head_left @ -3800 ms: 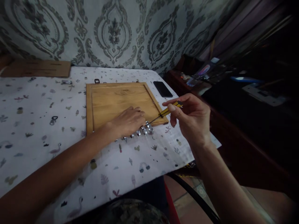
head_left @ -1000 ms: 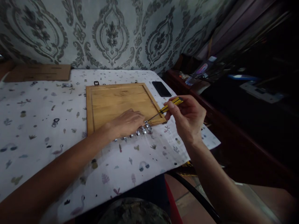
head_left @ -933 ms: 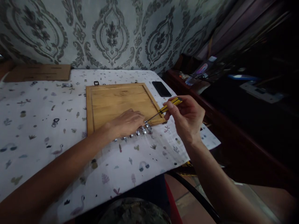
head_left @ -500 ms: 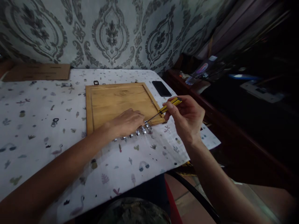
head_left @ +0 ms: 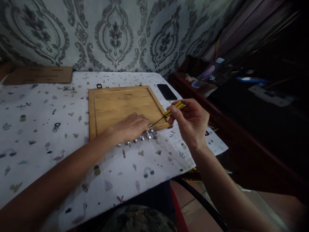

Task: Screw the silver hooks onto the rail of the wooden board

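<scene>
A shallow wooden tray-like panel (head_left: 120, 101) with a raised rim lies flat on the table. Over its near edge is my left hand (head_left: 134, 126), fingers bent and pressed together against a shiny metal fitting (head_left: 153, 131) at the near right corner; its fingertips are partly hidden. My right hand (head_left: 194, 120) pinches a yellow-and-black screwdriver (head_left: 174, 109), thumb on the handle. The screwdriver's thin shaft slants down to the left, its tip touching or very close to the fitting. Several more small metal fittings (head_left: 142, 137) line the panel's near edge, some partly behind my left hand.
A black phone (head_left: 167, 92) lies right of the panel. Cardboard (head_left: 40, 74) is at the back left. Small metal pieces (head_left: 69, 88) lie behind the panel's left side. A plastic bottle (head_left: 207, 73) rests on the dark furniture to the right. A patterned curtain (head_left: 116, 35) hangs behind.
My right hand and the screwdriver have shifted very slightly left, with the tip staying at the same fitting. My left hand and the panel look unmoved.
</scene>
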A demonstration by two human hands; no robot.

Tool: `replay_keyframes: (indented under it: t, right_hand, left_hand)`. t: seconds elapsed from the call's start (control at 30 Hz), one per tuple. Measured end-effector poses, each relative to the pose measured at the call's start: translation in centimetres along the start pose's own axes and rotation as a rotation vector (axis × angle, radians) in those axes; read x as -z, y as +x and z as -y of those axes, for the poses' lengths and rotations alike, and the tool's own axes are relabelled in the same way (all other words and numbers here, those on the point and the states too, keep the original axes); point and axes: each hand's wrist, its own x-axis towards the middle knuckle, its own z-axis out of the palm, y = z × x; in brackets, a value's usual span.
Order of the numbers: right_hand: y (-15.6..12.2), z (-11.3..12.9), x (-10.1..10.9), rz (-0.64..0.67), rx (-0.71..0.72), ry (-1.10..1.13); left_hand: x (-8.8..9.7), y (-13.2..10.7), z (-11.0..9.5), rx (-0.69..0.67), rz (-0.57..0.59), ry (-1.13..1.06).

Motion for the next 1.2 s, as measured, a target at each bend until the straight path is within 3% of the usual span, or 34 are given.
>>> replay_keyframes:
  t: [0.3,0.53,0.77,1.0,1.2]
  right_hand:
    - [-0.1,0.6,-0.8,0.081,-0.036,0.033]
    - [0.1,2.2,-0.5,0.282,-0.06,0.028]
    - [0.4,1.5,-1.5,0.221,-0.123,0.088]
    - [1.0,2.0,-0.9,0.331,-0.061,0.091]
    - [0.7,1.3,-1.3,0.171,-0.042,0.098]
  left_hand:
    - [0.5,0.0,-0.4,0.01,0.029,0.0]
    - [1.0,0.1,-0.7,0.021,0.068,0.03]
    - [0.9,0.0,-0.8,0.026,0.08,0.083]
    - [0.9,0.0,-0.7,0.04,0.069,0.056]
    - [0.6,0.1,-0.4,-0.026,0.041,0.075]
